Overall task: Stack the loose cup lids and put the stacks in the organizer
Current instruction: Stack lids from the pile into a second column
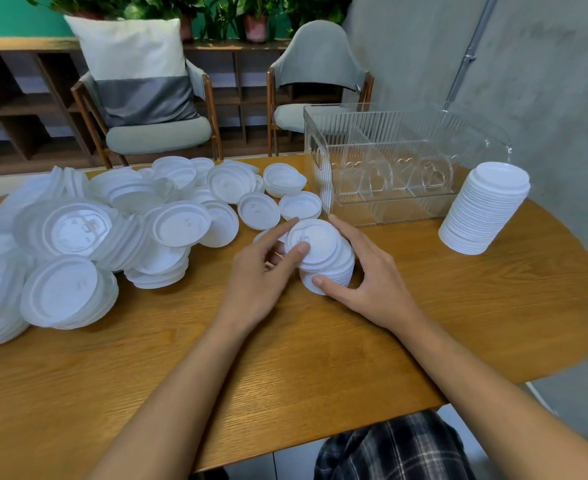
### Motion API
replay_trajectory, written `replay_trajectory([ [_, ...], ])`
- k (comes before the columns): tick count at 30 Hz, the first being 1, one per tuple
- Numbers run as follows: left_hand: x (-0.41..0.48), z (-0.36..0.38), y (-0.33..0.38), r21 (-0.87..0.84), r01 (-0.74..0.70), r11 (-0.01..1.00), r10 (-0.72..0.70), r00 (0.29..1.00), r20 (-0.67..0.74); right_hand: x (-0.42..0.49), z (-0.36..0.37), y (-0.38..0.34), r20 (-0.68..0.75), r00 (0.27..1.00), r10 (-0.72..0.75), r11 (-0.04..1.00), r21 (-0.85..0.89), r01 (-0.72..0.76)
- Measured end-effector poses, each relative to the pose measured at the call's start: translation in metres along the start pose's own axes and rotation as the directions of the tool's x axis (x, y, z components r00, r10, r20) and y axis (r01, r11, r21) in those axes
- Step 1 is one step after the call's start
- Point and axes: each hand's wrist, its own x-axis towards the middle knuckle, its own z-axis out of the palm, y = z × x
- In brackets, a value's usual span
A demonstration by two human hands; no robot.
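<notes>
A short stack of white cup lids (323, 252) leans on the wooden table (285, 358) in front of me. My left hand (263, 271) holds its left side, thumb pressed on the top lid. My right hand (365, 271) curls round its right side, thumb at the bottom edge. A big heap of loose white lids (88, 230) covers the table's left half. The clear ribbed organizer (389, 168) stands behind the stack with its compartments holding nothing. A tall finished lid stack (483, 213) stands right of the organizer.
Two loose lids (278, 207) lie just beyond my hands, near the organizer's left front corner. Two chairs (154, 109) stand behind the table, one with a cushion. A grey wall rises on the right, past the table's rounded edge.
</notes>
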Motion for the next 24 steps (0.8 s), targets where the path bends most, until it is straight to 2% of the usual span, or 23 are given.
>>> replay_trajectory([
  [3,-0.001,0.006,-0.001,0.187,-0.106,0.977,0.098,0.994,0.054,-0.001,0.002,0.002,0.007,1.000,-0.025,1.000,-0.005,0.025],
  [6,-0.002,0.010,0.001,0.270,-0.098,0.958,0.070,0.991,0.113,-0.001,0.003,0.003,0.011,0.999,-0.033,0.999,-0.009,0.033],
  [8,-0.004,0.010,0.001,0.304,-0.080,0.949,0.052,0.994,0.098,-0.001,0.004,0.004,0.007,0.999,-0.037,0.999,-0.003,0.037],
  [15,-0.005,0.012,0.005,0.286,-0.173,0.943,0.184,0.983,-0.012,-0.002,0.002,0.005,0.006,1.000,-0.016,1.000,0.016,0.016],
  [24,-0.004,0.011,0.001,0.252,-0.193,0.948,0.183,0.981,0.061,-0.001,0.004,0.006,-0.002,1.000,-0.008,1.000,0.022,0.008],
])
